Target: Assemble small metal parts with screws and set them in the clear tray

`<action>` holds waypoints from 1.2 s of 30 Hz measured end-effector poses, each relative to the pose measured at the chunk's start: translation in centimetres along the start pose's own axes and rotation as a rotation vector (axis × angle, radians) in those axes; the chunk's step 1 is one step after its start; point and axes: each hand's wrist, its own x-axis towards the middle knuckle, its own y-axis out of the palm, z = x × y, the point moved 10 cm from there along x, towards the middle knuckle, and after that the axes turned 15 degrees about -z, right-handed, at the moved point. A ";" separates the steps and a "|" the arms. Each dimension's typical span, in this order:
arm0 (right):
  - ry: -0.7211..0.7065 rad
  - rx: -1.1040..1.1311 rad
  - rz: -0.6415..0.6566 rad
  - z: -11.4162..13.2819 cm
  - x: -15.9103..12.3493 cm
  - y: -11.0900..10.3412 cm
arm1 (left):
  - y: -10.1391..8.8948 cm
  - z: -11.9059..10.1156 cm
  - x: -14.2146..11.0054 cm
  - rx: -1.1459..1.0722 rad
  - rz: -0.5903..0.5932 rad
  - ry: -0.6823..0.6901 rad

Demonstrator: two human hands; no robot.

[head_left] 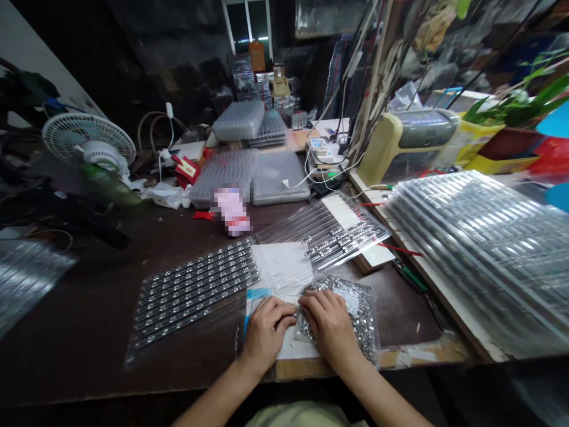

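Observation:
My left hand [265, 329] is over a white and blue sheet [291, 351] near the table's front edge. Its thumb and fingertips are pressed together, and anything small between them is hidden. Beside it, my right hand [331, 323] lies over the left part of a clear plastic bag [365, 314] full of small shiny metal parts. The right fingers curl down at the bag's left side, with their tips mostly hidden. To the left lies a clear ribbed plastic tray [195, 290] with rows of small metal pieces. Another ribbed tray [342, 240], partly filled, lies beyond the bag.
Large stacked clear trays [484, 237] occupy the right side behind a wooden edge. Closed tray stacks [280, 175] stand at the back, near a blurred pink item [232, 210]. A white fan [91, 142] is at left. A green-handled tool [411, 277] lies at right.

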 end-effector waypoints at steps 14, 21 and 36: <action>0.016 0.069 0.006 1.7 0.4 0.7 | -8.6 4.4 1.8 0.286 -0.272 0.005; 0.002 0.088 0.058 2.5 0.1 2.5 | -12.8 7.4 -0.4 0.561 -0.361 0.033; -0.057 0.069 0.086 2.8 -0.2 2.6 | -16.3 6.9 -1.0 0.667 -0.313 0.076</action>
